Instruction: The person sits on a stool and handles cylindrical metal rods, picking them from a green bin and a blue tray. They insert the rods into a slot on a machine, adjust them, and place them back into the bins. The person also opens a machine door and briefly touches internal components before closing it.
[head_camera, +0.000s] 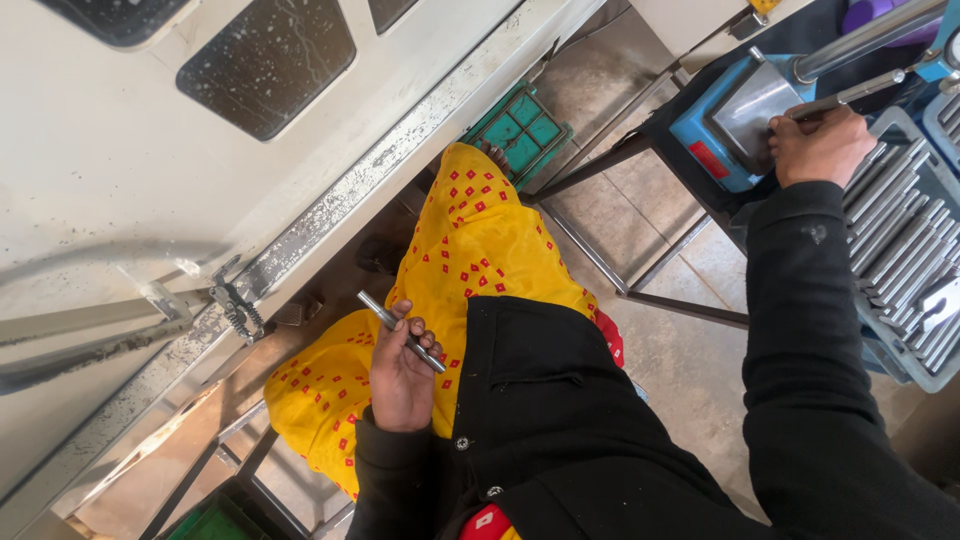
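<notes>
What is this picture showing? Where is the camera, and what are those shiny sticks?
The camera sits on a person's head and looks straight down, so you see their lap and both arms in black sleeves. The person is sitting, with yellow cloth with red dots over the knees. The left hand rests on the lap and holds one short metal rod. The right hand reaches out to a blue machine on a dark metal stand and touches a thin metal piece there. Beside it is a grey tray full of many more metal rods, lying side by side. On the floor lies a green crate. The big pale surface on the left is a worn workbench.
</notes>
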